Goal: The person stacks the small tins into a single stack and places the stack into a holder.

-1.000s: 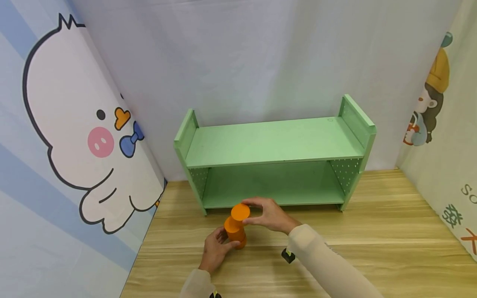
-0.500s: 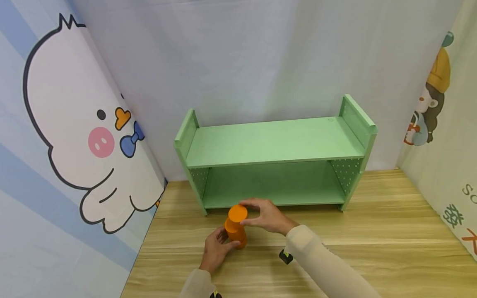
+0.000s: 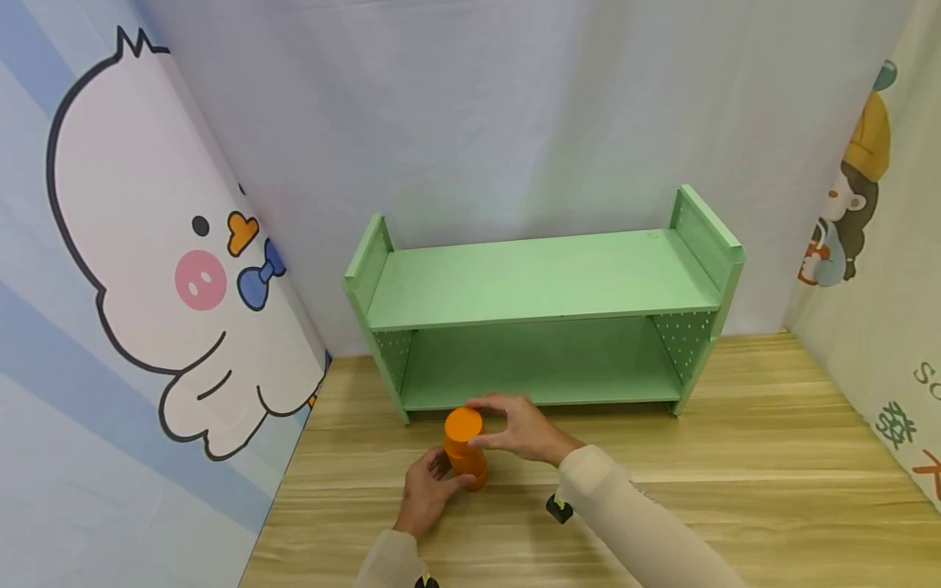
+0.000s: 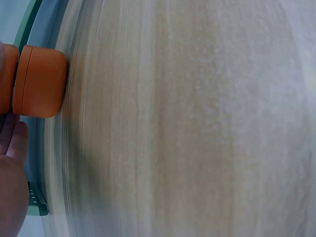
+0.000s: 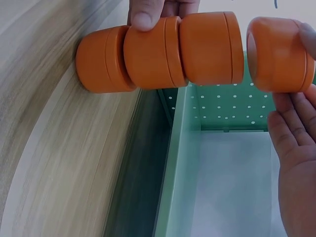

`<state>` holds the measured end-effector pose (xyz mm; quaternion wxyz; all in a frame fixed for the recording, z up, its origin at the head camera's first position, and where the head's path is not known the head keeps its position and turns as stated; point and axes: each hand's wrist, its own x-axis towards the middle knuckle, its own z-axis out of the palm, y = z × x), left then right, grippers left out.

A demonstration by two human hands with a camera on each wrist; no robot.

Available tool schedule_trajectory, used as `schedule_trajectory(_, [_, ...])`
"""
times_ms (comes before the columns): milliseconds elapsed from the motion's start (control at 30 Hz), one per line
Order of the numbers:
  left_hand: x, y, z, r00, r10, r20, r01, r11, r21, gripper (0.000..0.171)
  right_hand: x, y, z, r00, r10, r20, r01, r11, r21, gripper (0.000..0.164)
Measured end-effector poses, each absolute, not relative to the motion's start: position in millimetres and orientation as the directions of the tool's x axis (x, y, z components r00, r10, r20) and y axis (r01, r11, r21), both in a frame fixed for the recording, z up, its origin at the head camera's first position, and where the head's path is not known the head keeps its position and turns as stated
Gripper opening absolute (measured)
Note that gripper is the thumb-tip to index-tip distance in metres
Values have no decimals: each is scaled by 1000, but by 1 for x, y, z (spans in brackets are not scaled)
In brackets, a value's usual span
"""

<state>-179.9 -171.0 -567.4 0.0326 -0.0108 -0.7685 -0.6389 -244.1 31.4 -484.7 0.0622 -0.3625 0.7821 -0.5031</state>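
Three orange cups are stacked upside down on the wooden table, leaning slightly out of line: a bottom cup (image 5: 101, 59), a middle cup (image 5: 148, 54) and an upper cup (image 5: 210, 49). My left hand (image 3: 426, 494) grips the middle cup, thumb on the near side and fingers behind. Above the stack, my right hand (image 3: 524, 429) holds one more orange cup (image 5: 276, 54) by its sides between thumb and fingers. Its open end faces down, and the right wrist view shows a small gap to the upper cup. Only the lower cups (image 4: 44, 81) show in the left wrist view.
A light green two-tier shelf (image 3: 544, 278) with perforated side panels stands just behind the stack. Wooden tabletop (image 3: 735, 457) extends to the right and in front. A grey cloth (image 3: 478, 122) hangs behind, with printed cartoon panels at both sides.
My right hand has brought its cup left and slightly down, so it now lines up over the stack. My left hand has stayed on the middle cup.
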Motion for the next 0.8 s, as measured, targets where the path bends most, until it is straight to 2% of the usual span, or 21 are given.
schedule_trajectory(233, [-170,-168,-547,-995,-5,103,101,187,977,52,-242,29,-482,-740,-625,246,-499,266,-825,57])
schedule_trajectory(500, [-171,-169,-547,-996,-7,88,86,160,983,52,-242,26,-482,-738,-629,246,-510,280,-813,55])
schedule_trajectory(800, [-172,-169,-547,-996,-5,84,81,198,977,50,-242,24,-482,-739,-633,231,-501,286,-817,55])
